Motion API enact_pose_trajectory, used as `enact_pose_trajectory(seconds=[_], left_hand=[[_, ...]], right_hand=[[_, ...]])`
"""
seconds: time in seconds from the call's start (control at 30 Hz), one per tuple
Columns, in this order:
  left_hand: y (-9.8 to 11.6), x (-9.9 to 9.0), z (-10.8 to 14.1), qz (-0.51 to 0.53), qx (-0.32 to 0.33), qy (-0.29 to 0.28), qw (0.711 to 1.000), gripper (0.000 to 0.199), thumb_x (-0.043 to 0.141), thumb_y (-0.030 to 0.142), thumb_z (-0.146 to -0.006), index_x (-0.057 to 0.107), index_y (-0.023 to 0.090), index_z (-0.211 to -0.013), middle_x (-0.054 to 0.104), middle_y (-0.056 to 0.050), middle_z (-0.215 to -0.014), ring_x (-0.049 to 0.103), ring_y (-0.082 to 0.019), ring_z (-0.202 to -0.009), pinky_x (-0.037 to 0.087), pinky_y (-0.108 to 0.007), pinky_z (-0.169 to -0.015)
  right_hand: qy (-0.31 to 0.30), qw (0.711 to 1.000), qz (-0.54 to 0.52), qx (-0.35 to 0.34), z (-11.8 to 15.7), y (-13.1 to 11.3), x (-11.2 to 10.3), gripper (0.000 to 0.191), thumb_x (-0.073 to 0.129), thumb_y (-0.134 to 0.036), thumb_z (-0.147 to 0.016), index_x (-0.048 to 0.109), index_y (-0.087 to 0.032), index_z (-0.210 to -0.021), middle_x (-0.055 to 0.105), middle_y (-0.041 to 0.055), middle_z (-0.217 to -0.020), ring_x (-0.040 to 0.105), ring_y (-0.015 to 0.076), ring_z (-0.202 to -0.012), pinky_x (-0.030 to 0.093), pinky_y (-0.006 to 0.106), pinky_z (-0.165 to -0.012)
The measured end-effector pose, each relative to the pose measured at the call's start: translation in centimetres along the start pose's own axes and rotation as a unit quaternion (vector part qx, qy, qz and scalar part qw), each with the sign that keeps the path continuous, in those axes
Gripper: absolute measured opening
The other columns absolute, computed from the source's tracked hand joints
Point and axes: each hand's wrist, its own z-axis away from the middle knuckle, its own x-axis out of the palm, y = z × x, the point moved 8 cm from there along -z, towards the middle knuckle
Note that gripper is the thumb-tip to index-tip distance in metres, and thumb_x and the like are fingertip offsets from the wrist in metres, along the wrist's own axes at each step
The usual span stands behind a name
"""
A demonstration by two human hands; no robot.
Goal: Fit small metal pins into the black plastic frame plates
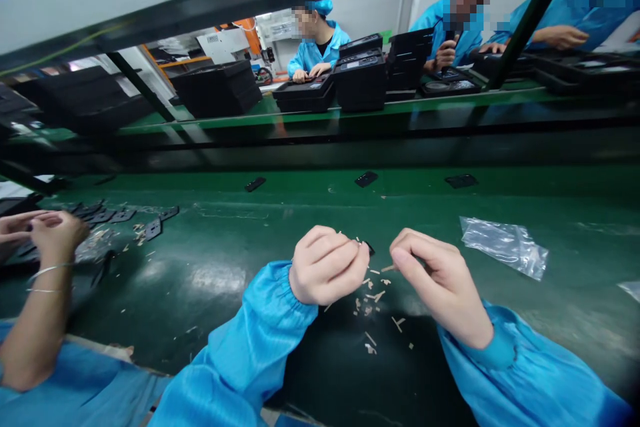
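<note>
Black and flat, a small part (371, 249) sits clamped in the left hand (330, 265); the right hand (434, 280) pinches a thin tan strip (389, 269). Pale, curled scraps (370, 307) litter the smooth green table (215, 327).

The green workbench (215, 240) bore tan scraps (377, 296); relative to these, three black plates (367, 179) lay near 11, 12 and 1 o'clock, a clear plastic bag (504, 247) near 2, and clustered dark plates (120, 215) with further scraps (140, 234) between 9 and 10.
</note>
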Motion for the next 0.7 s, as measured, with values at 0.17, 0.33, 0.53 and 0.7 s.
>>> enact_pose_trajectory(seconds=[0.17,0.33,0.53,0.7], left_hand=[[1.2,-0.7,-0.1,-0.047,0.096,-0.001,0.994,0.016,0.062,0.005,-0.072,0.064,0.020,-0.071,0.066,0.002,-0.074,0.062,-0.010,-0.068,0.051,-0.022,-0.054],[1.8,-0.5,0.1,-0.046,0.121,-0.014,0.991,0.015,0.061,0.008,-0.075,0.065,0.022,-0.071,0.068,0.003,-0.078,0.064,-0.010,-0.070,0.053,-0.021,-0.056],[2.3,-0.1,-0.1,-0.043,0.127,-0.025,0.991,0.012,0.058,0.014,-0.078,0.065,0.022,-0.073,0.068,0.004,-0.079,0.063,-0.010,-0.073,0.053,-0.021,-0.060],[2.3,0.5,0.0,-0.040,0.126,-0.032,0.991,0.011,0.059,0.015,-0.077,0.066,0.022,-0.074,0.067,0.004,-0.077,0.061,-0.009,-0.068,0.048,-0.020,-0.047]], right_hand=[[0.001,0.999,-0.029,0.035,0.1,0.0,0.2,0.020,0.049,-0.020,-0.081,0.045,-0.020,-0.061,0.047,-0.0012,-0.060,0.044,0.0110,-0.055,0.037,0.024,-0.052],[-0.034,0.990,-0.091,0.098,-0.1,0.8,0.7,0.015,0.049,-0.026,-0.081,0.048,-0.019,-0.067,0.048,0.0000,-0.065,0.045,0.0120,-0.059,0.039,0.024,-0.054],[-0.075,0.980,-0.107,0.153,0.1,1.7,1.1,0.023,0.053,-0.035,-0.079,0.049,-0.019,-0.064,0.045,-0.0016,-0.059,0.043,0.0111,-0.055,0.038,0.022,-0.050],[-0.079,0.986,-0.071,0.127,0.2,3.9,0.8,0.027,0.055,-0.043,-0.076,0.054,-0.021,-0.061,0.048,0.0018,-0.055,0.046,0.0143,-0.050,0.040,0.025,-0.044]])
